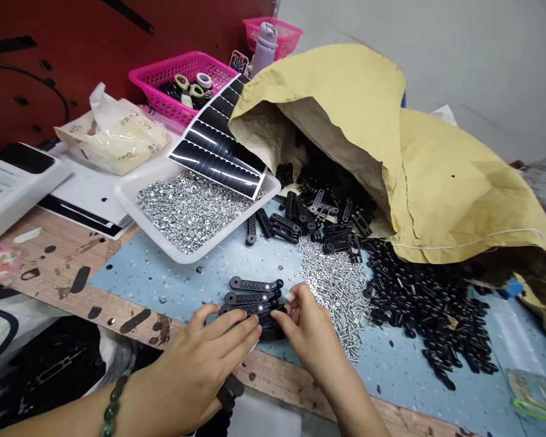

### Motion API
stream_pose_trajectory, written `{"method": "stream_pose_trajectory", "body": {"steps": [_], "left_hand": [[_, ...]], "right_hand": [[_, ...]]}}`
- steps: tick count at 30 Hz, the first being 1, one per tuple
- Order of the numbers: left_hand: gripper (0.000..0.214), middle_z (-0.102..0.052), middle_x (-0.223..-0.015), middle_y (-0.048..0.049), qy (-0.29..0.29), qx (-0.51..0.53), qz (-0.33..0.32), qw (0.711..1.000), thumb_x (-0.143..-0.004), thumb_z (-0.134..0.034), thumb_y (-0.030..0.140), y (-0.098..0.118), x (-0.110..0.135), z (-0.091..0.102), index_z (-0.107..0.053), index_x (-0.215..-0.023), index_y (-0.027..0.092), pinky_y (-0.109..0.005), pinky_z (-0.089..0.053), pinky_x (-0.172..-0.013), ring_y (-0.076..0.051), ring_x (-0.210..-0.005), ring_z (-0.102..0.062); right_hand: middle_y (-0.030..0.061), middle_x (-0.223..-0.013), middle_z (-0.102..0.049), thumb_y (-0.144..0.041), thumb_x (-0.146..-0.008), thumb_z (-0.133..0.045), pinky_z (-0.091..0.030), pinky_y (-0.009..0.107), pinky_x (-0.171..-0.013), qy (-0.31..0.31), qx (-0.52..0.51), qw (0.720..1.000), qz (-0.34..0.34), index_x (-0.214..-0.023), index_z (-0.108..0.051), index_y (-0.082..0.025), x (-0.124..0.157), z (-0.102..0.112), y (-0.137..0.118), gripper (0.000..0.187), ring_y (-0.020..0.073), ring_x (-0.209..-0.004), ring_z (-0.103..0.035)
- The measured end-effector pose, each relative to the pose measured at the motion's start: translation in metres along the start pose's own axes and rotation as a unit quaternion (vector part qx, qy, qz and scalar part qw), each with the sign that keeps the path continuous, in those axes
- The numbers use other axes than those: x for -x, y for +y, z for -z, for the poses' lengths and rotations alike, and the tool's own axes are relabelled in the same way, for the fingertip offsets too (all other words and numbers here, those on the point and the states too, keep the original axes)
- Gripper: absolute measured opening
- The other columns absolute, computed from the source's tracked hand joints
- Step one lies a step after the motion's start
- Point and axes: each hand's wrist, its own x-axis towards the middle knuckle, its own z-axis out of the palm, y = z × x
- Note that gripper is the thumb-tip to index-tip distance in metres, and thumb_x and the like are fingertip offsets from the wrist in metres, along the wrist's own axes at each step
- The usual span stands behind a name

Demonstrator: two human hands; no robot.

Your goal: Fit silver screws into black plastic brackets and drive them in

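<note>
Several black ribbed plastic arms (pixel 253 284) lie side by side near the table's front edge, small silver fasteners visible near their right ends. Across the nearer arms rest the fingers of my left hand (pixel 213 352), bent round and gripping them; its thumb is out of sight. My right hand (pixel 312 328) pinches the right end of one arm between thumb and fingers. Just beyond it lies a pile of silver screws (pixel 341 291). Small black parts (pixel 428 309) form a heap farther right. Beneath my hands, the nearest arms are partly covered.
A white tray (pixel 182 258) of small metal nuts stands at back left, a black sticker sheet (pixel 222 145) over its corner. A yellow paper sack (pixel 341 91) spills more black arms. Behind are a pink basket (pixel 164 106) with scissors, a tissue pack (pixel 122 136) and a bottle (pixel 264 48).
</note>
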Motion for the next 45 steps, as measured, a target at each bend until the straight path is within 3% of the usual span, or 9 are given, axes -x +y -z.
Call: {"method": "stream_pose_trajectory", "body": {"steps": [2,5,8,11,17,22,25,39,45], "left_hand": [[0.076,-0.049,-0.140,-0.0049,-0.012,0.036,0.018,0.999,-0.065,-0.047,0.004,0.001,-0.002,0.008,-0.040,-0.139,0.021,-0.051,-0.024,-0.108,-0.030,-0.128,-0.040],[0.070,-0.046,-0.140,-0.0048,-0.015,0.106,0.043,0.993,-0.067,-0.044,0.003,0.001,-0.005,0.022,-0.042,-0.134,0.022,-0.046,-0.037,-0.105,-0.028,-0.131,-0.037],[0.069,-0.044,-0.141,-0.0047,-0.007,0.148,0.035,0.988,-0.073,-0.038,0.002,0.000,-0.005,0.030,-0.031,-0.138,0.025,-0.042,-0.041,-0.106,-0.024,-0.132,-0.037],[0.070,-0.037,-0.146,-0.0053,0.013,0.172,0.036,0.984,-0.080,-0.033,0.003,0.000,0.000,0.030,-0.017,-0.144,0.026,-0.040,-0.043,-0.106,-0.023,-0.134,-0.035],[0.059,-0.020,-0.153,-0.0089,0.102,0.150,0.111,0.977,-0.085,-0.034,0.008,-0.003,0.016,0.024,-0.022,-0.142,0.019,-0.036,-0.044,-0.102,-0.024,-0.136,-0.031],[0.044,-0.054,-0.132,-0.0043,0.125,0.019,0.089,0.988,-0.085,-0.047,0.014,-0.017,0.024,0.015,-0.050,-0.128,0.024,-0.045,-0.031,-0.101,-0.027,-0.122,-0.045],[0.041,-0.064,-0.120,-0.0021,0.148,-0.019,0.072,0.986,-0.085,-0.048,0.015,-0.020,0.025,0.007,-0.056,-0.124,0.025,-0.045,-0.024,-0.100,-0.025,-0.111,-0.054],[0.045,-0.064,-0.120,-0.0029,0.138,-0.027,0.058,0.988,-0.087,-0.056,0.026,-0.021,0.023,-0.001,-0.050,-0.132,0.024,-0.043,-0.018,-0.103,-0.024,-0.112,-0.053],[0.048,-0.059,-0.122,-0.0026,0.081,0.011,0.076,0.994,-0.079,-0.057,0.020,-0.017,0.015,0.016,-0.051,-0.126,0.024,-0.044,-0.023,-0.102,-0.025,-0.115,-0.048]], "right_hand": [[-0.0012,-0.071,-0.057,-0.029,-0.078,-0.065,-0.039,0.024,-0.047,0.046,0.065,0.997,0.020,-0.094,-0.047,-0.021,0.004,0.002,-0.001,0.025,0.0147,-0.054,-0.053],[0.0067,-0.091,-0.058,-0.026,-0.083,-0.061,-0.046,0.028,-0.056,0.095,0.066,0.981,0.153,-0.103,-0.047,-0.020,0.014,0.005,-0.016,0.025,0.0200,-0.075,-0.059],[0.0077,-0.099,-0.060,-0.013,-0.087,-0.055,-0.050,0.032,-0.074,0.039,-0.044,0.946,0.319,-0.115,-0.044,-0.021,0.025,0.001,-0.041,0.031,0.0194,-0.090,-0.059],[0.0040,-0.086,-0.062,-0.005,-0.087,-0.051,-0.049,0.028,-0.068,-0.001,-0.079,0.920,0.384,-0.114,-0.048,-0.019,0.031,-0.008,-0.060,0.031,0.0157,-0.076,-0.058],[0.0025,-0.084,-0.062,-0.011,-0.088,-0.054,-0.048,0.024,-0.064,-0.026,-0.185,0.945,0.268,-0.098,-0.060,-0.020,0.030,-0.009,-0.055,0.015,0.0135,-0.074,-0.058],[0.0005,-0.077,-0.056,-0.024,-0.087,-0.058,-0.043,0.023,-0.051,-0.025,-0.247,0.968,0.033,-0.086,-0.068,-0.022,0.012,-0.013,-0.032,0.011,0.0118,-0.062,-0.055],[0.0004,-0.076,-0.055,-0.025,-0.084,-0.059,-0.042,0.023,-0.049,-0.050,-0.255,0.966,-0.009,-0.083,-0.069,-0.021,0.004,-0.023,-0.028,0.011,0.0109,-0.057,-0.053],[-0.0012,-0.068,-0.059,-0.014,-0.080,-0.056,-0.040,0.023,-0.055,-0.055,-0.054,0.997,0.019,-0.079,-0.060,-0.019,-0.008,-0.027,-0.037,0.007,0.0125,-0.058,-0.054],[0.0078,-0.090,-0.062,-0.025,-0.083,-0.060,-0.048,0.027,-0.054,0.059,0.087,0.988,0.114,-0.103,-0.050,-0.019,0.000,-0.017,-0.043,0.024,0.0201,-0.072,-0.062]]}}
